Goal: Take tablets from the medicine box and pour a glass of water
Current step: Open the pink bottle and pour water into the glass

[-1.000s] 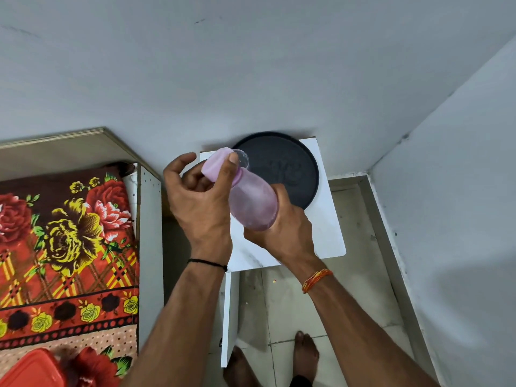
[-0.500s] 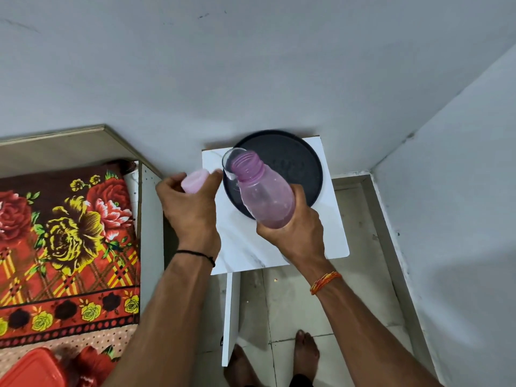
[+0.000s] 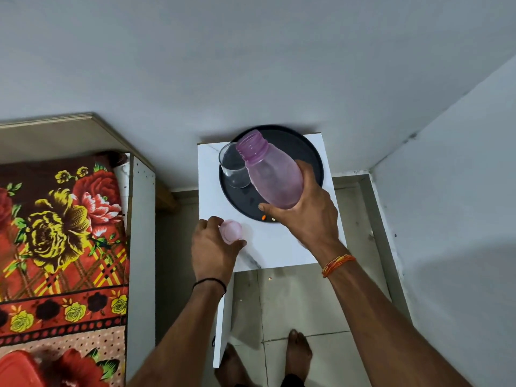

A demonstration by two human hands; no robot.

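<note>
My right hand grips a pink translucent water bottle by its base, uncapped and tilted with its mouth over a clear glass. The glass stands on the left side of a round dark tray on a small white table. My left hand holds the pink bottle cap down on the tabletop near its left edge. Small orange and pale tablets lie on the tray's near rim, partly hidden by my right hand.
A bed with a red floral blanket and white frame lies to the left. A red plastic box sits at the bottom left corner. Grey walls close in behind and on the right; my bare feet stand on the tiled floor.
The cap came off the bottle. My left hand carried it down to the tabletop, and my right hand swung the bottle's open mouth toward the glass.
</note>
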